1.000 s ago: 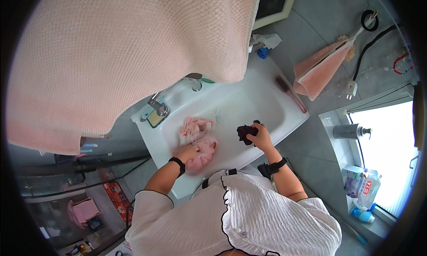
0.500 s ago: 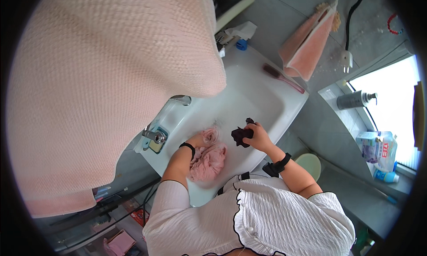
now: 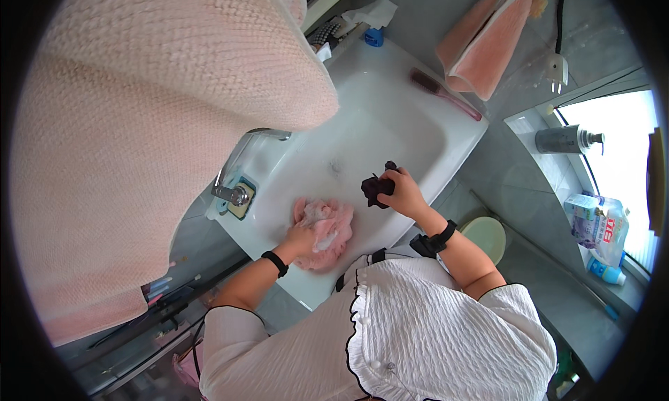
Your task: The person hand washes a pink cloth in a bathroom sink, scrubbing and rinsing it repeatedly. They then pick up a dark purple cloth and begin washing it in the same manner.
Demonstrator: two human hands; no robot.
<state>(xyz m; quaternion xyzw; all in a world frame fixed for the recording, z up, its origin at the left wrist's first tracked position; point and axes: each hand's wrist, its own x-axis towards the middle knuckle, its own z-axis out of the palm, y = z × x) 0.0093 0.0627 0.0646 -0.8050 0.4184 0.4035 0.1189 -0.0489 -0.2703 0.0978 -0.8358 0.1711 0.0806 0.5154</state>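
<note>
A bunched pink cloth (image 3: 333, 228), gauzy and wet-looking, lies in the near left part of the white washbasin (image 3: 390, 115). My left hand (image 3: 302, 240) grips its left side, the fingertips partly hidden in the folds. Over the basin's right side, my right hand (image 3: 404, 194) is closed round a crumpled dark cloth (image 3: 377, 190), almost black, held clear of the pink one. The drain (image 3: 335, 167) shows beyond the pink cloth.
A chrome tap (image 3: 233, 194) and a soap dish (image 3: 243, 204) are on the left rim. A pink-handled brush (image 3: 446, 94) rests on the far right rim. A large pink towel (image 3: 153, 122) hangs at left. Bottles (image 3: 561, 139) stand on the windowsill; a pale green basin (image 3: 484, 239) sits at right.
My left hand has drawn back toward me and left on the pink cloth, whose folds have spread and fluffed up. The dark cloth stays in my right hand. The whole view has shifted slightly.
</note>
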